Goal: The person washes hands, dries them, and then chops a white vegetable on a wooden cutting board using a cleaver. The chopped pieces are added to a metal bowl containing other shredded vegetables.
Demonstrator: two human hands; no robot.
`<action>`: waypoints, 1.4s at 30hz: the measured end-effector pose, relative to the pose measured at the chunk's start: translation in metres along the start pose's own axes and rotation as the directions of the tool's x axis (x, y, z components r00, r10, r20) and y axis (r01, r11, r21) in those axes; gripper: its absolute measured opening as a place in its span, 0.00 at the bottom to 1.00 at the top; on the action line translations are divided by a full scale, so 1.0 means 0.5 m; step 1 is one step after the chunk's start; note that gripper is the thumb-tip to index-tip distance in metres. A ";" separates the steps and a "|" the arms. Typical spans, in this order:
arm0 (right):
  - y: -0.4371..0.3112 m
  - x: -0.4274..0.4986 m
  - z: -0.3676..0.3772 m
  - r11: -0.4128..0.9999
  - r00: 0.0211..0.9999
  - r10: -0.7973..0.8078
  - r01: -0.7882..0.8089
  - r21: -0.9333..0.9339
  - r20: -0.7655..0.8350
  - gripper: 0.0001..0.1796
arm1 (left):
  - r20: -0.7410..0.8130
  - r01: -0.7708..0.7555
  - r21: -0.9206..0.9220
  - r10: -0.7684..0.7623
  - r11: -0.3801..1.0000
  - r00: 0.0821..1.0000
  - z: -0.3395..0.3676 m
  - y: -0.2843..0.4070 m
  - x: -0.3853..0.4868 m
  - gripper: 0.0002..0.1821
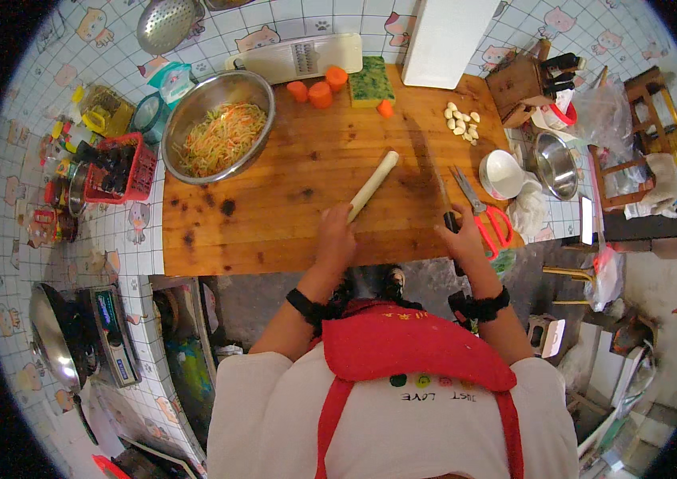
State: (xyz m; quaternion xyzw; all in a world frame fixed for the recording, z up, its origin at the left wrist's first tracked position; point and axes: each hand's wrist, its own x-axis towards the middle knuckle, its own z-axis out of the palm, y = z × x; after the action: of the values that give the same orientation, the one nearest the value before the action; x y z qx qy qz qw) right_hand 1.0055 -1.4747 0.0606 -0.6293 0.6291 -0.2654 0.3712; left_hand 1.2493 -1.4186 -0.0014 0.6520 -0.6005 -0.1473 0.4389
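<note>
My left hand (337,235) grips the near end of a pale, peeled stalk (374,184), perhaps a leek or scallion, which slants away to the right over the wooden board (290,233). My right hand (464,238) is at the black handle of a large knife (434,161) near the board's front edge; the blade points away from me. Just right of the knife lie scissors with red handles (497,230). Peeled garlic cloves (460,122) are grouped at the board's back right. A steel bowl (170,123) at the back left holds shredded vegetables (224,141).
Carrot pieces (320,94), a green and yellow sponge (372,81) and a grater (338,52) are at the back. White bowls (501,173) and a steel bowl (556,164) stand right, below a wooden knife block (515,84). A red basket (148,170) stands left.
</note>
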 end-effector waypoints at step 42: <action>0.082 0.107 -0.083 0.885 0.898 -0.411 0.352 0.305 0.158 0.19 | 0.150 0.389 -0.360 -0.358 0.848 0.921 0.147 0.080 0.228 0.15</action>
State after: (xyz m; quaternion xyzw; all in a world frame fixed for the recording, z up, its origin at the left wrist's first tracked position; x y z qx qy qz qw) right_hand 0.9513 -1.5303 0.0451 -0.7101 0.4057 -0.3458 0.4599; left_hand 1.1972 -1.5477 0.0246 0.6516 -0.4382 -0.3692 0.4970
